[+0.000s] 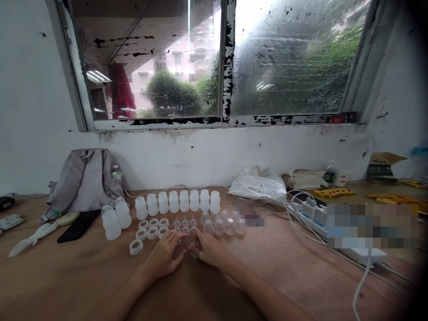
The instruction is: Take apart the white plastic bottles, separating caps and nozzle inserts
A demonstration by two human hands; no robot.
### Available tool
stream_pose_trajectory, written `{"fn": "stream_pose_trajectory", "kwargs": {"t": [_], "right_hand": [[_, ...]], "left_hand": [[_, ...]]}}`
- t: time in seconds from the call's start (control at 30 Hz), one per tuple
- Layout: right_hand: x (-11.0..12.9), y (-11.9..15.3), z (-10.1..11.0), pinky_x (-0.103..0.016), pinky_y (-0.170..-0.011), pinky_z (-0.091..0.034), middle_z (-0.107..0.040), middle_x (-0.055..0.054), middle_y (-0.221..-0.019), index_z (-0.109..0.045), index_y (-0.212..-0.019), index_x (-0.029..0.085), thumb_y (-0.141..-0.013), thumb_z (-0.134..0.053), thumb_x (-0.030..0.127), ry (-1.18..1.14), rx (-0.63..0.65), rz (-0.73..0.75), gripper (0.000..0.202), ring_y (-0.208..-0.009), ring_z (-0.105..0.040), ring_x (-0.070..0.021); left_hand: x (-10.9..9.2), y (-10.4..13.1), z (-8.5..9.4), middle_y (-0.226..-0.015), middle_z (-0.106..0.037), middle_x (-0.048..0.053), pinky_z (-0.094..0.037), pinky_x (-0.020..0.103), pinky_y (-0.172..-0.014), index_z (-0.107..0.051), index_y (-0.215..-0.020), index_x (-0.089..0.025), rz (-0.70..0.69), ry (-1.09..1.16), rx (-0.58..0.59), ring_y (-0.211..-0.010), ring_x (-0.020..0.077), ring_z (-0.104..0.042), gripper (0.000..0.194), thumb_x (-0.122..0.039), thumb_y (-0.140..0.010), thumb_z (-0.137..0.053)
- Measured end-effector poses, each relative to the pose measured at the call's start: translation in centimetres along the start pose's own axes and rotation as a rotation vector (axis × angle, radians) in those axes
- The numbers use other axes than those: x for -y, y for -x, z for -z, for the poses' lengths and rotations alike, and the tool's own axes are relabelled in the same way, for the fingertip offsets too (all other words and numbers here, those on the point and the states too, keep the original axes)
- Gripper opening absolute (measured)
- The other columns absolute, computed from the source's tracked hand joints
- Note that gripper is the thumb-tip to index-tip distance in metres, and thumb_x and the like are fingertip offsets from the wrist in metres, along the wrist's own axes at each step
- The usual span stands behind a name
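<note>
My right hand is closed, its fingers and thumb around a clear bottle nipple low over the table. Beside it, my left hand reaches in with fingers stretched out and thumb apart. Its fingertips are at the near edge of a group of clear bottle nipples, partly hiding them. Left of these lie several white bottle rings. Clear dome caps stand in rows to the right. Behind them is a row of frosted baby bottles, with two more bottles at the left.
A grey backpack, a black phone and a crumpled white strip lie left. A white plastic bag rests by the wall. Right are a power strip with trailing white cables and yellow trays.
</note>
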State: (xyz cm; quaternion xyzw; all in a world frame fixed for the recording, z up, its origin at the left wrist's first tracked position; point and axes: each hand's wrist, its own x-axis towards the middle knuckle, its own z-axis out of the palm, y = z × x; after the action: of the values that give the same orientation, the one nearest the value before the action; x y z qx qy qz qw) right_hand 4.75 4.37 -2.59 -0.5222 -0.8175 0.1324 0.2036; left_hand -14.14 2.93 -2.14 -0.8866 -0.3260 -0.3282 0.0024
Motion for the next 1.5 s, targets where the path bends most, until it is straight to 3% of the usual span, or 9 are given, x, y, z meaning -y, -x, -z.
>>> {"fn": "stream_pose_trajectory", "kwargs": {"t": [0.43,0.83,1.1,1.3,1.5], "right_hand": [[0.2,0.0,-1.2,-0.02,-0.052,-0.028,-0.057,0.0,-0.067,-0.049,-0.079,0.019,-0.079,-0.046,0.027,-0.103,0.012,0.136,0.009,-0.059,-0.049,-0.0112],[2.1,0.8,-0.9,-0.021,-0.057,-0.033,-0.055,-0.001,-0.075,-0.041,-0.084,0.02,-0.081,-0.039,0.017,-0.251,0.058,0.222,0.005,-0.066,-0.05,-0.0124],[2.0,1.1,-1.3,-0.025,-0.071,-0.038,-0.053,-0.003,-0.084,-0.039,-0.087,0.019,-0.08,-0.033,0.01,-0.309,0.001,0.32,0.014,-0.077,-0.049,-0.0135],[2.0,0.9,-2.0,-0.024,-0.068,-0.037,-0.05,-0.001,-0.08,-0.038,-0.083,0.02,-0.067,-0.036,0.003,-0.27,-0.045,0.304,0.023,-0.073,-0.047,-0.013],[2.3,1.1,-1.6,-0.025,-0.072,-0.036,-0.048,-0.001,-0.085,-0.037,-0.083,0.02,-0.061,-0.04,0.006,-0.28,-0.039,0.294,0.027,-0.078,-0.045,-0.0136]], "left_hand": [[0.1,0.3,0.0,-0.101,-0.053,0.005,-0.038,0.035,-0.087,-0.046,-0.106,-0.021,0.05,0.083,0.193,-0.097,0.0205,-0.046,0.039,-0.032,-0.071,-0.058],[0.2,0.4,-0.2,-0.095,-0.053,0.005,-0.038,0.035,-0.082,-0.05,-0.095,-0.02,0.037,0.087,0.224,-0.089,0.0207,-0.047,0.041,-0.048,-0.067,-0.059],[0.4,0.5,-0.3,-0.091,-0.054,0.005,-0.038,0.034,-0.08,-0.05,-0.093,-0.019,0.045,0.095,0.199,-0.086,0.0197,-0.046,0.037,-0.046,-0.069,-0.058],[0.2,0.5,-0.6,-0.089,-0.053,0.005,-0.039,0.033,-0.078,-0.05,-0.091,-0.019,0.032,0.082,0.209,-0.084,0.0195,-0.046,0.038,-0.046,-0.067,-0.059],[0.2,0.4,-0.3,-0.089,-0.051,0.005,-0.039,0.033,-0.077,-0.048,-0.092,-0.02,0.03,0.046,0.205,-0.083,0.0195,-0.045,0.025,-0.031,-0.07,-0.055]]}}
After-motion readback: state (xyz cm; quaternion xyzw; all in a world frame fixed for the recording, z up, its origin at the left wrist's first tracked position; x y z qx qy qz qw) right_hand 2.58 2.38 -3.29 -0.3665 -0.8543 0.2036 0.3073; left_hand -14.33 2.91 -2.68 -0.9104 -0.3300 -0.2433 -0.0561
